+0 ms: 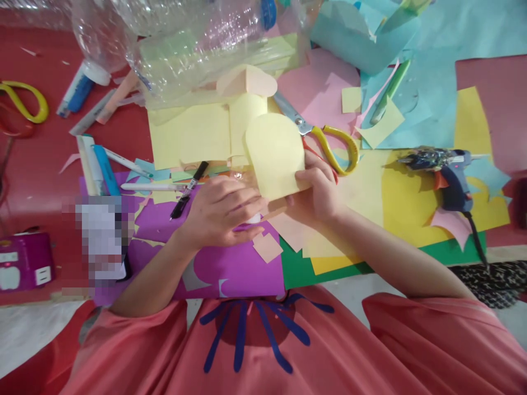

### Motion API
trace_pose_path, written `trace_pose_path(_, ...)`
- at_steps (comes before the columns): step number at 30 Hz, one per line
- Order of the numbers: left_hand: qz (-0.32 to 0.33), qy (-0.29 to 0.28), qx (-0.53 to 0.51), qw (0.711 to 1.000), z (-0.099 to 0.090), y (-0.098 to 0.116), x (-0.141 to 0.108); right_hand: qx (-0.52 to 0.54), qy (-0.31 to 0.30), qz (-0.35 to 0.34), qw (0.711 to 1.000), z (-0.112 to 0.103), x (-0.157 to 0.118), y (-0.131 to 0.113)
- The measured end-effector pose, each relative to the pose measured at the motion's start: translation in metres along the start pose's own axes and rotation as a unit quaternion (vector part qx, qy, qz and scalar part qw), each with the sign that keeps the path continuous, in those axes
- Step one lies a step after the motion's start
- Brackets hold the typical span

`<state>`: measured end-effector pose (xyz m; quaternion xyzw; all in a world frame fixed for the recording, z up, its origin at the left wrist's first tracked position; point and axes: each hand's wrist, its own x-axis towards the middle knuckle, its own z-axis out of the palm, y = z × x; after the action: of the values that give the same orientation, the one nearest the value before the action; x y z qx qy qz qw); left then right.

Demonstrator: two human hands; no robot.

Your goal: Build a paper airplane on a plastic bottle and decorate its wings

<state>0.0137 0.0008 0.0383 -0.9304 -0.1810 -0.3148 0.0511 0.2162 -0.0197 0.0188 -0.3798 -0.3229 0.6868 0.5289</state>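
Note:
My right hand [323,189] pinches the lower right edge of a pale yellow paper cutout [275,153] with a rounded top. Beside it, my left hand [226,211] curls over a clear plastic piece [239,174], mostly hidden by the fingers. A bit of white [253,218] shows beneath those fingers; whether it belongs to the plastic I cannot tell. Scissors [304,126] with yellow and red handles lie just behind the cutout. A black marker [189,189] rests left of my left hand. Below the hands is a small peach paper square [267,248].
Clear plastic bottles [185,60] crowd the back. A hot glue gun [453,175] lies at the right on yellow paper. Pens and a blue highlighter [106,170] are at the left, near more scissors [28,101] and a purple box [27,260]. Coloured paper scraps cover the middle.

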Motion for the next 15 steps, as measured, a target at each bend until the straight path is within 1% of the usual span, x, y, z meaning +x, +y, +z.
trace_pose_path(2, 0.006, -0.037, 0.021, 0.999, 0.001, 0.001, 0.0, -0.005, 0.024, -0.042, 0.999, -0.002, -0.002, 0.0)
trace_pose_path(4, -0.009, -0.059, 0.037, 0.998, 0.002, 0.001, -0.002, -0.026, 0.056, -0.08, 0.995, -0.006, -0.003, 0.001)
trace_pose_path(7, -0.065, -0.066, 0.026, 0.995, 0.01, 0.0, -0.006, -0.088, 0.109, -0.113, 0.984, -0.012, -0.003, 0.002)
trace_pose_path(9, -0.106, -0.068, 0.015, 0.992, 0.017, -0.002, -0.01, -0.119, 0.125, -0.118, 0.978, -0.012, -0.003, 0.001)
trace_pose_path(12, -0.121, -0.055, 0.036, 0.99, 0.028, -0.005, -0.013, -0.114, 0.113, -0.115, 0.98, -0.006, -0.005, 0.001)
trace_pose_path(13, -0.124, -0.048, 0.039, 0.99, 0.029, -0.005, -0.014, -0.107, 0.099, -0.111, 0.983, -0.004, -0.006, 0.001)
trace_pose_path(15, -0.148, -0.016, 0.013, 0.989, 0.028, -0.002, -0.014, -0.097, 0.056, -0.088, 0.99, -0.001, -0.009, 0.001)
